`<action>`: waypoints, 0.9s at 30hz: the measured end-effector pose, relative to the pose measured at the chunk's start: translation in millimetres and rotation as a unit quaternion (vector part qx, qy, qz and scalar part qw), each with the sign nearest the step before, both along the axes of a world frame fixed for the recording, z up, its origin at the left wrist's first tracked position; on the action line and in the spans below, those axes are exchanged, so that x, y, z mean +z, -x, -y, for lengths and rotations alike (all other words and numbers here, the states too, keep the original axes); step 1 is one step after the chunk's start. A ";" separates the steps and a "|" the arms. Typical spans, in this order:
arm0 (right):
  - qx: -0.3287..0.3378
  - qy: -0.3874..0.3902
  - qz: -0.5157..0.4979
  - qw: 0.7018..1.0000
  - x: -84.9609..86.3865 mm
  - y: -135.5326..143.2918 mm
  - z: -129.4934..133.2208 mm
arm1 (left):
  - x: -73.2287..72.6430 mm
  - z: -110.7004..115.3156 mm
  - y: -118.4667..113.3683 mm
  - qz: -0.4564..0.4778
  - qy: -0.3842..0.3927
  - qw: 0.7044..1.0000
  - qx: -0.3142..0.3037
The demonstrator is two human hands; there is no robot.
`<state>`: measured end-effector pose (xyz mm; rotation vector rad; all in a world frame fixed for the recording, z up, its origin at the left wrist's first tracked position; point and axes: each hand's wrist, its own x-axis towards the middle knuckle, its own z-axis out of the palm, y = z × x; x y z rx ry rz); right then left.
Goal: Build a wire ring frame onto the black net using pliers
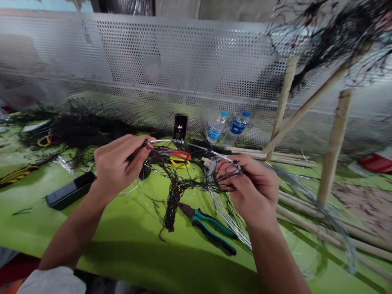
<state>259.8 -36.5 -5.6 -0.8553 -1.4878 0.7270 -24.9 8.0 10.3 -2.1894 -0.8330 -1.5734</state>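
A silver wire (190, 148) is held stretched across the middle of the frame. Its left end is pinched by the closed fingers of the left hand (118, 163); its right end is gripped in the closed right hand (249, 185), together with thin black strands. A tangle of black fibres (173, 192) hangs from the wire — it reaches the green table (122, 241). Green-handled pliers (210, 228) lie just below the tangle. Two water bottles (228, 127) stand above centre, against the perforated metal panel (171, 61).
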 end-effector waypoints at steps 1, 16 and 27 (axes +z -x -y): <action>0.009 0.003 -0.006 1.000 0.2 -0.6 1.9 | -1.0 -1.5 0.8 -0.006 0.000 1.000 -0.002; 0.186 0.130 -0.142 0.964 21.2 4.5 22.4 | -9.7 -19.3 6.1 -0.052 0.045 0.997 -0.015; 0.143 0.070 -0.038 0.987 14.3 -7.3 -3.4 | -5.7 -28.2 14.7 -0.074 0.080 0.993 -0.051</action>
